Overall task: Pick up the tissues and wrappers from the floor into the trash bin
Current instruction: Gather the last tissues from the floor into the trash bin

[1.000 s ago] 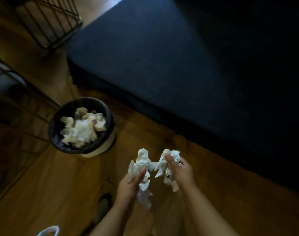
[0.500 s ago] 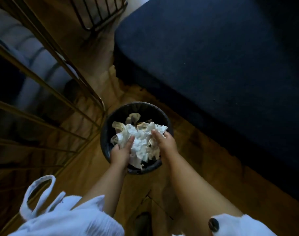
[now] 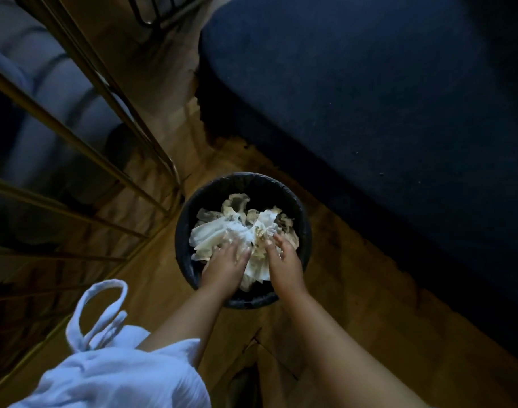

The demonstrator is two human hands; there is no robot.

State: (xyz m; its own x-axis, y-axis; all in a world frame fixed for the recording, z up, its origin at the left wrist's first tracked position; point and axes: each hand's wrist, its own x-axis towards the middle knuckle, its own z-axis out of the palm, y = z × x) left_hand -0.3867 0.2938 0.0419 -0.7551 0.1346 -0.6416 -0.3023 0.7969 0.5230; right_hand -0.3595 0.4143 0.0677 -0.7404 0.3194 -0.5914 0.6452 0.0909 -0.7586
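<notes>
Floor: wood boards, warm brown, smooth, low sheen, with seams showing towards its lower edge.

Trash bin: lined with black plastic film, wrinkled over the rim, faintly glossy.

Tissues inside it: white paper, crumpled, matt. Some pieces are yellowish and look thinner.

Bed along the floor's right side: dark navy cloth, matt, fine even texture, a few pale specks on it.

Rack at the floor's left edge: slim metal rods, brass-coloured, polished, catching light.

Wire basket at the floor's top edge: dark metal rod, smooth.

Garment at the lower left: white cloth, soft, finely crinkled, matt, with a loop of the same cloth.
</notes>
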